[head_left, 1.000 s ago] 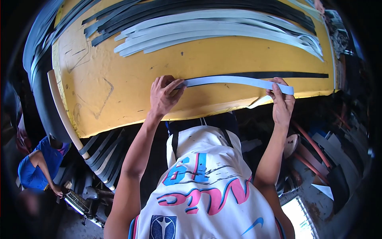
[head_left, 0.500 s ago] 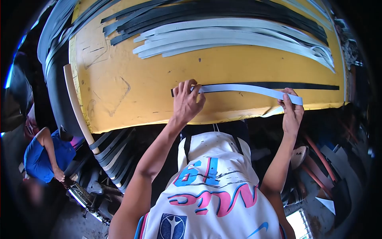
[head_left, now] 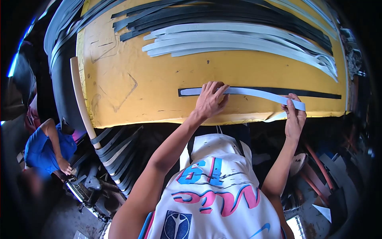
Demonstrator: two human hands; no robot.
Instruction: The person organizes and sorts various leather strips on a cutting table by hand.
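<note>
A narrow white strip (head_left: 254, 93) lies with its left end flat on top of a black strip (head_left: 318, 95) on the yellow table. My left hand (head_left: 211, 101) is on the white strip near that end, fingers curled and thumb against its lower edge. Toward the right, the white strip bows away from the black one, closer to the table's front edge. There my right hand (head_left: 294, 117) pinches its far end between thumb and fingers.
Bundles of black strips (head_left: 223, 18) and white strips (head_left: 230, 38) lie across the yellow table (head_left: 159, 95). More dark strips hang over its left end, beside a pale pole (head_left: 79, 89). A person in blue (head_left: 51, 147) works at lower left near a metal machine (head_left: 79, 191).
My left hand has slid right along the white strip, uncovering its left end, which lies on the black strip. My right hand still pinches the other end. The view has shifted slightly.
</note>
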